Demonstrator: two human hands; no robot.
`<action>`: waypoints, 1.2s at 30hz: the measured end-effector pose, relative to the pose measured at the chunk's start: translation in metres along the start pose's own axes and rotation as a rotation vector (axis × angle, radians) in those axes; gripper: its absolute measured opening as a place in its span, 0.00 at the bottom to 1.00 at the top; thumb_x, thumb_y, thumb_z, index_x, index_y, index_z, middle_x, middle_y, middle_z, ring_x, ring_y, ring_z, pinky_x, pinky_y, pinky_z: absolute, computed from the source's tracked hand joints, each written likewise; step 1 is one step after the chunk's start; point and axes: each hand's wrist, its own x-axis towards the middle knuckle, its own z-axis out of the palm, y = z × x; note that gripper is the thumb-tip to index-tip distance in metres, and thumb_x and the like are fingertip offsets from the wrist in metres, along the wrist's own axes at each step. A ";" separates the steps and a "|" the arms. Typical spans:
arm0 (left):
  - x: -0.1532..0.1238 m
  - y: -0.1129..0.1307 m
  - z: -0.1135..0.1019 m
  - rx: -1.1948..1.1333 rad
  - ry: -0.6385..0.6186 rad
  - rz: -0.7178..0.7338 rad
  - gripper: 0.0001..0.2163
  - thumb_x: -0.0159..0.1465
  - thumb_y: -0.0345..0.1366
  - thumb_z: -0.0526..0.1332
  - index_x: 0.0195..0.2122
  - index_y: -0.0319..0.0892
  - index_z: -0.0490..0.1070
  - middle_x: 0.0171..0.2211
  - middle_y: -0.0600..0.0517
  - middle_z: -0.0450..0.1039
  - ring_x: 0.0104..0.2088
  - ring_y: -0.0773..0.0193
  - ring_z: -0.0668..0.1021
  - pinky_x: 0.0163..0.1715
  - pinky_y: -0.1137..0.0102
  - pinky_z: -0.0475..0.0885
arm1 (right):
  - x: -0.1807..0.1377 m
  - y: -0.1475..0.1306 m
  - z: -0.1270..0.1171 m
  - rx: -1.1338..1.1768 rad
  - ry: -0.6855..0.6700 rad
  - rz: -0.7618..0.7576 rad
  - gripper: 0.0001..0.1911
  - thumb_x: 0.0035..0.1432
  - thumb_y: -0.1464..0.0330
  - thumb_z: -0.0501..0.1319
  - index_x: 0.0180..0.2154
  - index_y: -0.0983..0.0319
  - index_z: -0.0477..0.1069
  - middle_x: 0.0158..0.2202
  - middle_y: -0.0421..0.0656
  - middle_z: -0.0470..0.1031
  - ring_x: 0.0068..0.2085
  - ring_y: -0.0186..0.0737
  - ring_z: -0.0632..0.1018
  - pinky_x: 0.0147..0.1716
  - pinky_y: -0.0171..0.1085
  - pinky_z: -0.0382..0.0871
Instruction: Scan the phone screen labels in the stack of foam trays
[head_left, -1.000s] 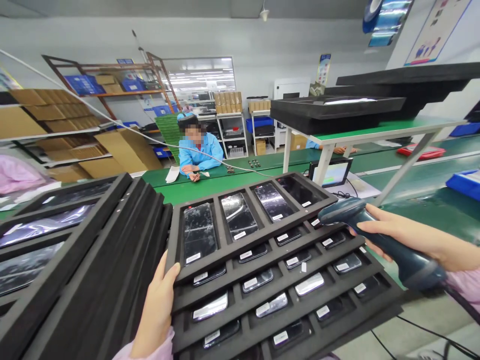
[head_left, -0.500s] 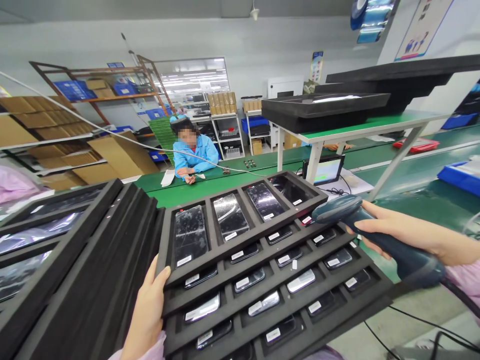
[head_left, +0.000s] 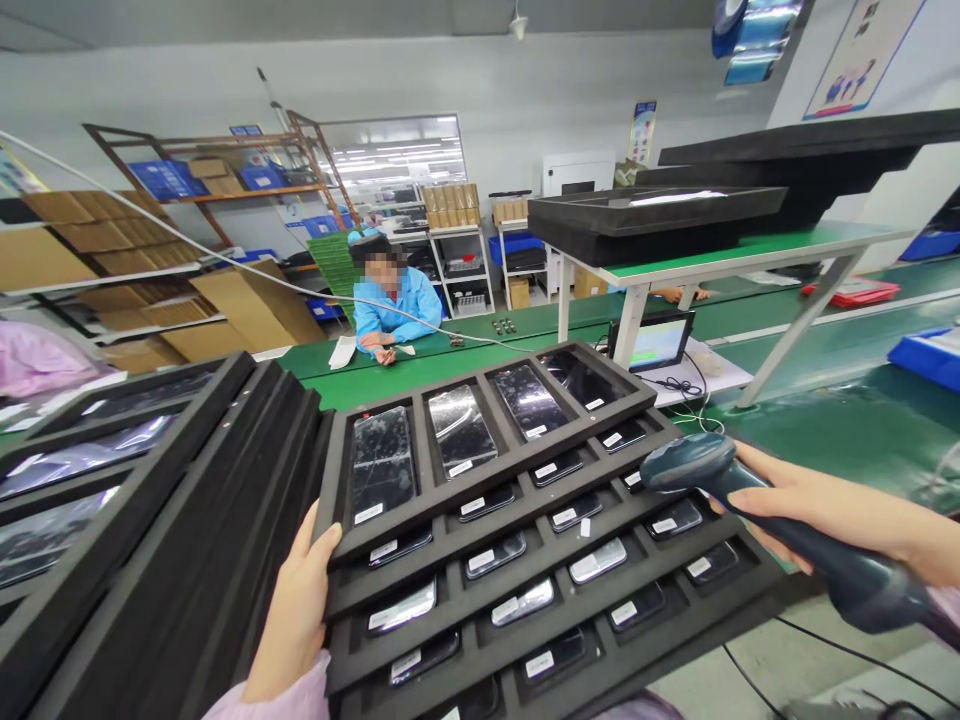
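A green tabletop (head_left: 847, 440) fills the right of the frame and runs back in long green lines across a workshop. A small lit screen (head_left: 654, 342) stands on it at centre right under a raised shelf (head_left: 750, 250) carrying more black trays (head_left: 652, 215). Further back a person in a blue coat (head_left: 394, 305) sits at the next line, with cardboard boxes (head_left: 247, 300) on racks at upper left. At lower centre lies a stepped stack of black foam trays (head_left: 720, 612), each pocket holding a phone (head_left: 382, 465) with a glossy dark screen. Only the top tray (head_left: 495, 481) shows its phones whole. A second tray stack (head_left: 172, 540) leans at lower left. The left hand (head_left: 296, 610) has its fingers closed on the top tray's left edge, thumb on the rim. At the right edge, the right hand (head_left: 832, 515) has its fingers wrapped round a dark blue-grey barcode scanner (head_left: 694, 465), its head over the right-hand pockets. Each phone bears a white sticker (head_left: 367, 514), its print too small to read, and the poster (head_left: 862, 60) at upper right is also illegible.
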 end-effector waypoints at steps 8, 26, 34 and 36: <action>-0.001 0.001 0.000 0.003 0.003 0.026 0.27 0.54 0.39 0.60 0.56 0.47 0.65 0.52 0.52 0.71 0.55 0.57 0.71 0.58 0.65 0.63 | -0.004 0.013 0.006 0.081 0.090 -0.003 0.35 0.39 0.44 0.63 0.43 0.55 0.56 0.15 0.31 0.60 0.15 0.32 0.64 0.13 0.29 0.60; 0.004 -0.005 -0.003 0.027 -0.051 0.113 0.25 0.56 0.39 0.59 0.56 0.45 0.65 0.55 0.51 0.69 0.56 0.57 0.70 0.58 0.63 0.62 | -0.020 -0.010 0.025 0.116 0.218 -0.013 0.33 0.36 0.49 0.66 0.42 0.56 0.59 0.15 0.33 0.62 0.16 0.33 0.65 0.13 0.30 0.61; 0.003 -0.003 -0.002 0.033 -0.035 0.113 0.24 0.55 0.39 0.59 0.55 0.46 0.67 0.53 0.52 0.70 0.55 0.56 0.70 0.57 0.65 0.64 | -0.018 -0.003 0.026 0.120 0.266 -0.045 0.29 0.41 0.51 0.64 0.42 0.55 0.59 0.16 0.32 0.59 0.16 0.32 0.63 0.14 0.29 0.60; 0.004 -0.005 -0.003 0.032 -0.038 0.118 0.25 0.55 0.39 0.59 0.55 0.46 0.67 0.54 0.51 0.70 0.55 0.56 0.71 0.57 0.65 0.63 | -0.017 0.000 0.028 0.107 0.232 -0.030 0.32 0.39 0.48 0.65 0.43 0.55 0.59 0.16 0.32 0.60 0.15 0.33 0.63 0.13 0.31 0.60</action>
